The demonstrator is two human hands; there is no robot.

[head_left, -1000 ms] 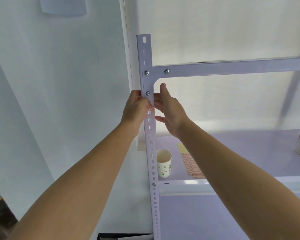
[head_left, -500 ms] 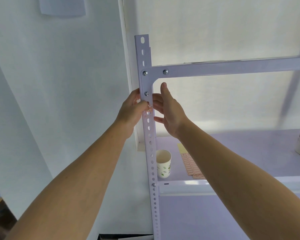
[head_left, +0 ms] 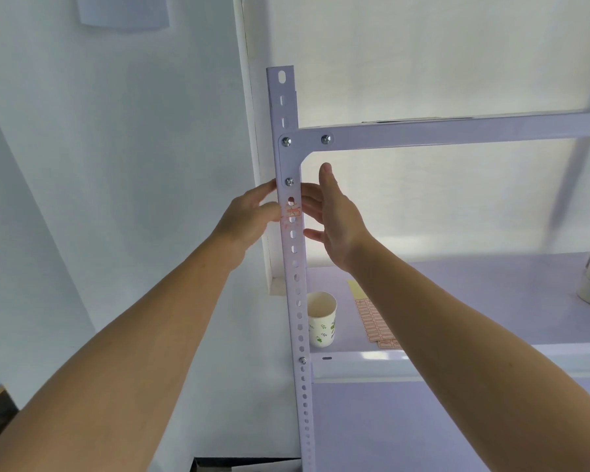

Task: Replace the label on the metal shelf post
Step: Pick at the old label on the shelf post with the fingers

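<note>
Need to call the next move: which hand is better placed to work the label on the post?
Left, probably. The left hand has its fingertips at the red-printed label on the post; the right hand is open beside the post.

The left hand (head_left: pixel 249 219) has drawn back from the face of the metal shelf post (head_left: pixel 295 267), uncovering a red-printed label (head_left: pixel 292 211) that a second ago lay hidden under its fingers (head_left: pixel 269 211). The thumb now meets only the label's left edge.
</note>
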